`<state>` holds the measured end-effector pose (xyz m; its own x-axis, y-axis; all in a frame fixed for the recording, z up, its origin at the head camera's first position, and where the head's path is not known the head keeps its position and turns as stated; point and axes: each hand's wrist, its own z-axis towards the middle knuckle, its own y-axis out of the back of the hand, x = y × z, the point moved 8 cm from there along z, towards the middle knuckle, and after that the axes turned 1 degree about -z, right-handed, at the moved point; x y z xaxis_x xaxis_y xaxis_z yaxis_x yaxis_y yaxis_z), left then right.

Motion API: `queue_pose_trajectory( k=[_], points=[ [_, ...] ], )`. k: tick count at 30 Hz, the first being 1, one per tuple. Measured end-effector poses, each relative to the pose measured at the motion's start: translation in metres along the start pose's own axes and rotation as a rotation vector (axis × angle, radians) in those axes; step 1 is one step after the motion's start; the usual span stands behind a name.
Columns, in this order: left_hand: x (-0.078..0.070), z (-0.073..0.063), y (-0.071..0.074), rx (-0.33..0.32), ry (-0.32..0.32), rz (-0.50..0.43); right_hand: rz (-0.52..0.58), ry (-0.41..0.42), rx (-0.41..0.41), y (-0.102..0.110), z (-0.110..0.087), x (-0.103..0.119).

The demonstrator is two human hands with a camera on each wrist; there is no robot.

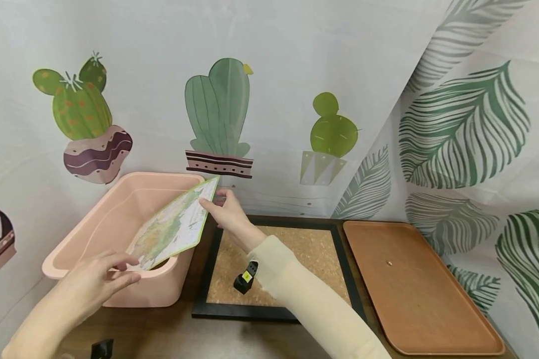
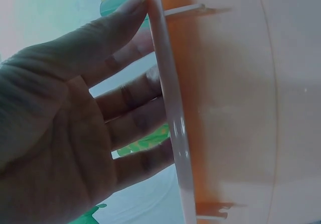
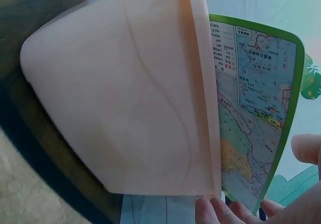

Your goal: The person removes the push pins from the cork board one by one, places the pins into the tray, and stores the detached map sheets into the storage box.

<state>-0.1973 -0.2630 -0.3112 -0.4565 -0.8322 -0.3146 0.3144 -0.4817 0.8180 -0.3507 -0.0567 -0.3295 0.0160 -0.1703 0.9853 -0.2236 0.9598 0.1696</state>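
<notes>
A map sheet (image 1: 172, 224) with a green border slants over the pink plastic bin (image 1: 55, 267), partly inside it and overhanging its right rim. At its upper right edge my right hand (image 1: 229, 212) holds it, thumb on the printed face and other fingers behind. The right wrist view shows the map (image 3: 261, 83) beyond the bin wall, with my right hand (image 3: 296, 204) at its border. By the bin's front rim is my left hand (image 1: 92, 279), thumb and fingers spread apart, close to the map's lower corner. In the left wrist view my left hand (image 2: 75, 113) reaches past the rim (image 2: 175, 113).
Right of the bin lies a cork board (image 1: 305, 254) with a black frame (image 1: 233, 312), partly under my right forearm. Farther right is an orange-brown tray (image 1: 413, 284). Everything stands on a dark wooden table (image 1: 161, 331). Cloth printed with cacti (image 1: 224, 109) and leaves hangs behind.
</notes>
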Motion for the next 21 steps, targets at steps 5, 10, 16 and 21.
queue_pose_trajectory(
  k=[5, 10, 16, 21],
  points=[
    [0.001, 0.000, -0.001, 0.012, 0.034, 0.008, -0.112, 0.048, 0.016, 0.011, -0.011, -0.003],
    [-0.003, 0.001, -0.002, -0.005, 0.027, 0.013, -0.209, 0.080, 0.020, 0.023, -0.023, -0.013],
    [-0.012, 0.002, -0.002, -0.019, 0.016, 0.036, -0.394, 0.191, 0.037, 0.038, -0.045, -0.018],
    [-0.021, 0.004, -0.001, -0.049, 0.007, 0.034, -0.645, 0.307, -0.008, 0.054, -0.064, -0.025]
  ],
)
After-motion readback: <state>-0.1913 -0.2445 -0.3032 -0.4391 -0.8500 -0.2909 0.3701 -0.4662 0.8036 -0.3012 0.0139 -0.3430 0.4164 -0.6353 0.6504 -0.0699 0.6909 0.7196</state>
